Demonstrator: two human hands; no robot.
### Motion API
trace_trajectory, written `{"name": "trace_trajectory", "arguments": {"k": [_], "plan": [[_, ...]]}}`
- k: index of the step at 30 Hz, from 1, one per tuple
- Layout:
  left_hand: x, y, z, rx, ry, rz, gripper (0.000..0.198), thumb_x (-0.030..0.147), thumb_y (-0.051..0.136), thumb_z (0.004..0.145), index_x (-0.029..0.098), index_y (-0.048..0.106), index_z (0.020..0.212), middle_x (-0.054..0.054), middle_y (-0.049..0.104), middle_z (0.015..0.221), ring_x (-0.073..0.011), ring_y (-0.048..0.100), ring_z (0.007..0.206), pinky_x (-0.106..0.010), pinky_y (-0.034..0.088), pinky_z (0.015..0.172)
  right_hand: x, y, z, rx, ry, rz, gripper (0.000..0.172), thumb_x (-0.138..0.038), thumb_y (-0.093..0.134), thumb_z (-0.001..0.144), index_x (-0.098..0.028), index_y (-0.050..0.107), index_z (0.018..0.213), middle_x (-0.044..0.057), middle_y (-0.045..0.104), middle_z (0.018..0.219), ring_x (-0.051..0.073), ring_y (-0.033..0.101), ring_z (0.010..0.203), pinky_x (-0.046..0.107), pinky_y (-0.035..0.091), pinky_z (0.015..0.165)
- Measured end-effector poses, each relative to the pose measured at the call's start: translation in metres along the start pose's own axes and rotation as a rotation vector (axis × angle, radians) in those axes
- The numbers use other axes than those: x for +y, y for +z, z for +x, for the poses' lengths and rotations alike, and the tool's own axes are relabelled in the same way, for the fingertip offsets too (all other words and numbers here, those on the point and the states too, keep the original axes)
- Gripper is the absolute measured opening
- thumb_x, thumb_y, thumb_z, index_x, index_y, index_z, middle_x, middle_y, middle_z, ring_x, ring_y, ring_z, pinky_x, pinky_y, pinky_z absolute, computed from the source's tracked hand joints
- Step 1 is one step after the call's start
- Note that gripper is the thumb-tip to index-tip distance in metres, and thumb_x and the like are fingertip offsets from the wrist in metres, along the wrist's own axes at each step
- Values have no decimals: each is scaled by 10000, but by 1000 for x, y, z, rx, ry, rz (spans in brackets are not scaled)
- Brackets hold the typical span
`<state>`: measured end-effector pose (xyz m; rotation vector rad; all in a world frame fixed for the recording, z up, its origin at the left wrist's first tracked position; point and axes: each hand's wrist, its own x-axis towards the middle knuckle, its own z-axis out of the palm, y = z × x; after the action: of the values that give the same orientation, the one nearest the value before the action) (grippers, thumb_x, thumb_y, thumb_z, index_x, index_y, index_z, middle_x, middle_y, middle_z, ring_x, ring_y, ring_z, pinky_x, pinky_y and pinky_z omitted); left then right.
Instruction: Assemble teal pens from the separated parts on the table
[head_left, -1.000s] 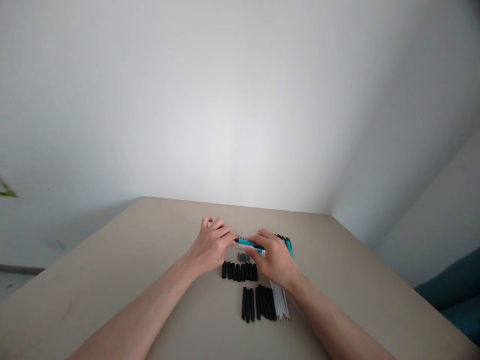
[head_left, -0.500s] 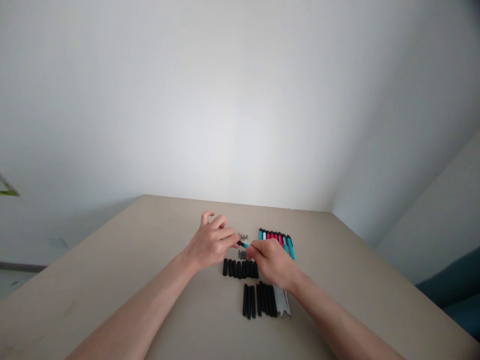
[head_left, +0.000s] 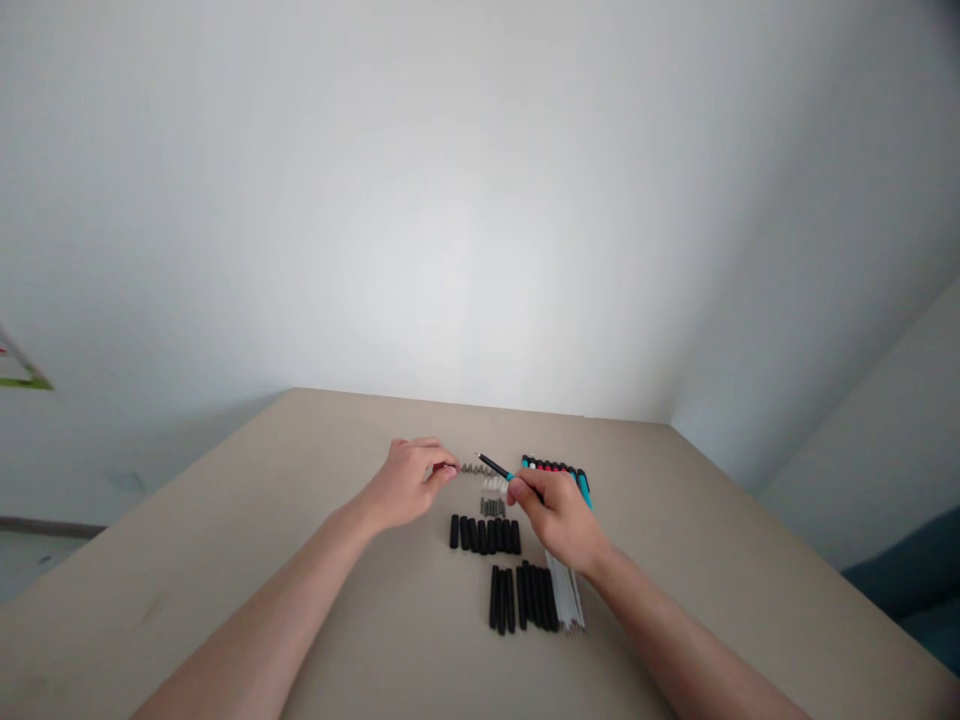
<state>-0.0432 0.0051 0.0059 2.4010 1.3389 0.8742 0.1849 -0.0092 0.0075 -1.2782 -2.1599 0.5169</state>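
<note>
My right hand [head_left: 559,510] is closed around a partly built pen [head_left: 495,465] with a black grip and a teal barrel. Its thin refill point sticks out at the upper left. My left hand [head_left: 411,485] has thumb and fingers pinched together at the left end of a row of small metal pen tips [head_left: 476,469]; whatever lies between the fingertips is too small to make out. Just below the tips are small clear plastic pieces [head_left: 495,485] and a group of springs [head_left: 493,508].
Several short black grips [head_left: 484,536] lie in a row on the beige table [head_left: 360,620]. Nearer are long black tubes [head_left: 536,597] and white refills [head_left: 568,600]. Teal, red and white pen barrels [head_left: 583,485] lie behind my right hand. A wall [head_left: 465,250] stands behind the table.
My left hand has come off the pen's end and moved left to the metal tips, its fingers now pinched. The pen in my right hand now points up-left with its refill point bare.
</note>
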Motion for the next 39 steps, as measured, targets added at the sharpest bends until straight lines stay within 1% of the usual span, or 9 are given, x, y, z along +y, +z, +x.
{"name": "trace_trajectory", "arguments": {"k": [4,6,8,11,17,22,27,33,39], "plan": [[-4,-2,-1,-133,-143,-160,273,331,430,858,183,657,891,-2,642,689,-131,550,632,-227,379,612,7,0,-2,46,19,3,340,-306,384,886,-161,605,672,-30,452,496,109,427,501,217,278,517],[-7,-4,-1,-184,-194,-196,265,356,448,835,174,640,826,2,639,649,-132,553,607,-224,382,599,11,0,-2,60,20,4,342,-307,383,886,-162,600,666,-29,459,498,110,428,501,218,279,516],[-9,-5,-2,-237,-232,-210,258,373,472,809,168,624,769,-4,652,660,-135,563,608,-226,389,603,12,0,-2,63,13,3,347,-305,381,887,-161,601,660,-25,469,503,112,432,503,220,285,519],[-9,-3,-4,-288,-271,-177,246,392,503,772,171,607,741,1,644,642,-135,554,583,-224,383,577,10,2,-2,60,8,-6,348,-302,385,885,-157,605,658,-19,484,512,114,442,510,224,293,527],[-8,1,-6,-311,-297,-92,217,396,553,726,186,597,690,16,629,608,-139,554,582,-225,378,572,7,2,-1,60,26,-4,362,-315,368,887,-155,601,660,-11,497,516,118,456,514,225,303,524],[-8,5,-5,-333,-335,-103,232,401,547,731,186,610,673,2,661,629,-155,590,608,-232,393,582,9,2,-1,62,20,-18,356,-313,373,886,-156,597,659,-12,491,512,117,454,512,225,295,523],[-7,11,-5,-354,-339,-139,237,402,545,733,183,613,675,-6,675,626,-159,612,606,-234,404,583,8,3,-1,53,21,-24,346,-306,380,888,-157,592,659,-16,495,523,116,455,519,221,293,530],[-1,13,-5,-341,-340,-149,235,390,517,749,183,598,674,0,676,619,-158,616,613,-240,408,609,7,6,0,4,24,-37,359,-313,366,897,-153,605,682,-16,493,526,116,467,523,220,291,533],[2,10,-5,-322,-320,-126,270,365,439,808,180,592,683,1,667,609,-148,597,595,-239,394,601,4,4,-1,-20,36,-42,362,-320,365,899,-156,609,688,-11,509,543,123,487,552,223,299,546]]}}
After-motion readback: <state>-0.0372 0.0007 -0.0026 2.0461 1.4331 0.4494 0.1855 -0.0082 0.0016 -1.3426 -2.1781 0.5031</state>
